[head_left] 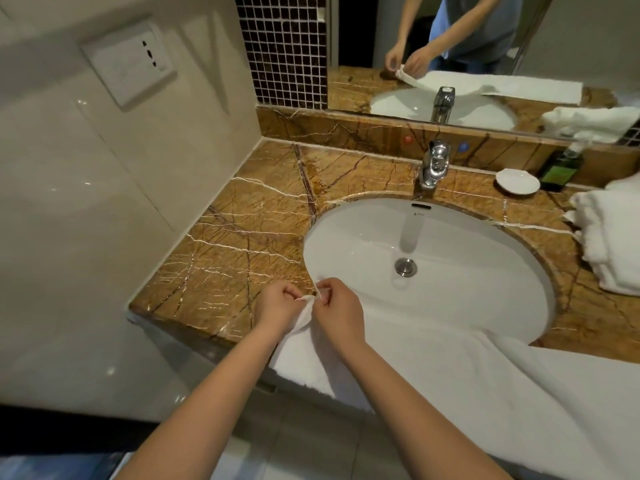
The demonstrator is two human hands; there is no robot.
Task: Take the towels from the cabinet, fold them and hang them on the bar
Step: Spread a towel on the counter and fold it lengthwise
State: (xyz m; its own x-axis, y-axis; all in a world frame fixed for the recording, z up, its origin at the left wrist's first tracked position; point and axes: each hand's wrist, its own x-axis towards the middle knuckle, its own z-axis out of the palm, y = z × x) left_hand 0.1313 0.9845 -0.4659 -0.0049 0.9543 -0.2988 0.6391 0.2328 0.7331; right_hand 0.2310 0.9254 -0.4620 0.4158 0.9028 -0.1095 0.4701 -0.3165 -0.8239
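A long white towel (478, 382) lies spread along the front of the brown marble counter (242, 237) and droops over the near rim of the sink. My left hand (278, 308) and my right hand (337, 311) meet at the towel's left end, each pinching a corner of it between fingertips, a little above the counter's front edge. More white towels (609, 237) sit folded in a stack at the counter's right edge. No bar or cabinet is in view.
A white oval sink (450, 244) with a chrome tap (434, 164) fills the counter's middle. A white soap dish (517, 181) and a dark green bottle (559, 169) stand behind the stack. A mirror (485, 46) spans the back; a tiled wall with a socket (130, 65) is left.
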